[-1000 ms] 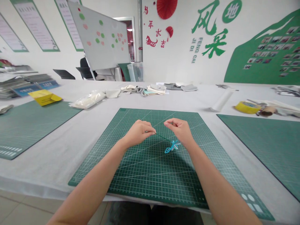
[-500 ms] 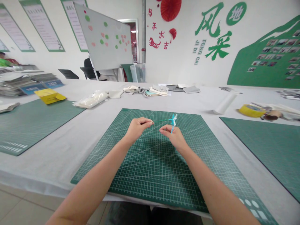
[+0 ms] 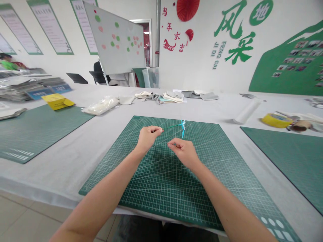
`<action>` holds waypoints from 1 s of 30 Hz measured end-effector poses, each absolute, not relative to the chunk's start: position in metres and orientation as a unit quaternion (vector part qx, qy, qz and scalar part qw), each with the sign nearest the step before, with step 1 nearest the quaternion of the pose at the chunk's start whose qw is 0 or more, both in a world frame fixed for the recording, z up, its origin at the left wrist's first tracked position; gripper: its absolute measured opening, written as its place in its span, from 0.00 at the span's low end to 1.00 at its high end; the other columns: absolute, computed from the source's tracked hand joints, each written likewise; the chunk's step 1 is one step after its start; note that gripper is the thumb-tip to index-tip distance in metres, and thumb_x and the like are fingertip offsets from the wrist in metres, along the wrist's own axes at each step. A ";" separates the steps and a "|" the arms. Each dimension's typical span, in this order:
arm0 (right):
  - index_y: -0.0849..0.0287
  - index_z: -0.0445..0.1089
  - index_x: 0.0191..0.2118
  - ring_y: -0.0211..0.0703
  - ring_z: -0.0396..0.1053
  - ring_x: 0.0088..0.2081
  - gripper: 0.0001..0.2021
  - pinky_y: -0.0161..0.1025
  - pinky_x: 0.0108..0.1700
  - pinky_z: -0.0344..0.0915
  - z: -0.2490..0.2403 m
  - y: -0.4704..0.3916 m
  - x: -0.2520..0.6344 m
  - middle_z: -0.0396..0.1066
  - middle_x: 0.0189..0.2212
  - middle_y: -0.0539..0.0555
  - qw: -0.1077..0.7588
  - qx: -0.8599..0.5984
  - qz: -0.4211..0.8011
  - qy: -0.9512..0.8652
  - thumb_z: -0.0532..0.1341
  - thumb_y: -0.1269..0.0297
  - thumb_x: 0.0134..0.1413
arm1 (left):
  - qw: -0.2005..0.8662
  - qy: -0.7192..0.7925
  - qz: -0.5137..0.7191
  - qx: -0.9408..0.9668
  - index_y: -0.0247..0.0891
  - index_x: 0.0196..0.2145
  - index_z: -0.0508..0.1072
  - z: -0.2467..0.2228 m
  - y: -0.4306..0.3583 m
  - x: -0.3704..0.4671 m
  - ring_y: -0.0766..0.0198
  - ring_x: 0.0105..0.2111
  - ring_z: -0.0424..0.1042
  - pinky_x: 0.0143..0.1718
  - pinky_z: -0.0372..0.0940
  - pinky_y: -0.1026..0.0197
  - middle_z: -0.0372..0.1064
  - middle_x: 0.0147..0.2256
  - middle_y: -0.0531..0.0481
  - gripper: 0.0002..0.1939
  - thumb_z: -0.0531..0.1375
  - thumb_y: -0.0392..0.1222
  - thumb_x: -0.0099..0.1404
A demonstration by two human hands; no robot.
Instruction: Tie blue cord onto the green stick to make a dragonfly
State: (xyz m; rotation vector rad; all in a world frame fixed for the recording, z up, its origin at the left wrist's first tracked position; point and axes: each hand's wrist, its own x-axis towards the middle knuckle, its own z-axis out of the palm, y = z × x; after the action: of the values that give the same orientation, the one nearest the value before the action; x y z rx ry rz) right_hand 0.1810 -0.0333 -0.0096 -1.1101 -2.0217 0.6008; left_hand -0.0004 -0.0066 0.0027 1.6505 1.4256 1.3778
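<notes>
Blue-and-white ornament (image 3: 183,127), slim green stem (image 3: 172,126) — left hand (image 3: 147,137) pinching it; right hand (image 3: 184,153) pressed together, contents unclear

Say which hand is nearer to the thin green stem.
Left. The left hand pinches one end of the thin green stem; the right hand appears below it in the picture, with a gap between them.

Single head-mounted camera, located above the near side of the table (image 3: 58,141), facing forward and down. The hands (image 3: 183,153) and cutting mat (image 3: 156,191) occupy the near centre field; the whiteboard (image 3: 123,62) and wall (image 3: 196,72) form the far background. Forearms (image 3: 106,190) enter from below.
</notes>
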 end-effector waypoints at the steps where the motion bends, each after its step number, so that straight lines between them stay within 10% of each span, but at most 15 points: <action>1: 0.56 0.72 0.29 0.34 0.59 0.22 0.09 0.33 0.28 0.53 -0.008 -0.034 0.181 0.65 0.19 0.46 0.373 -0.427 0.234 -0.790 0.56 0.63 0.56 | 0.267 0.534 0.509 0.620 0.38 0.30 0.78 0.003 -0.007 -0.001 0.60 0.33 0.72 0.37 0.64 0.60 0.76 0.31 0.48 0.09 0.60 0.44 0.57; 17: 0.56 0.72 0.31 0.35 0.57 0.21 0.10 0.34 0.27 0.52 0.006 -0.041 0.185 0.65 0.19 0.47 0.428 -0.413 0.207 -0.776 0.56 0.61 0.58 | 0.008 0.535 0.371 0.759 0.43 0.33 0.78 0.010 -0.022 0.008 0.61 0.33 0.70 0.39 0.55 0.58 0.73 0.30 0.51 0.11 0.55 0.40 0.64; 30: 0.57 0.74 0.30 0.34 0.54 0.20 0.11 0.35 0.26 0.52 0.014 -0.021 0.213 0.63 0.18 0.48 0.477 -0.474 0.149 -0.725 0.58 0.58 0.55 | 0.002 0.386 0.243 0.890 0.43 0.34 0.78 0.019 -0.024 0.008 0.62 0.34 0.67 0.40 0.51 0.56 0.73 0.30 0.50 0.13 0.53 0.41 0.66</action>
State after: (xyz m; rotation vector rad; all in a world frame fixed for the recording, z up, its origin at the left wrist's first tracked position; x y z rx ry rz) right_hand 0.2130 -0.0206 0.0137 -1.1572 -1.7712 0.3643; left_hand 0.0078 -0.0238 0.0188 2.7921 1.2105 0.7636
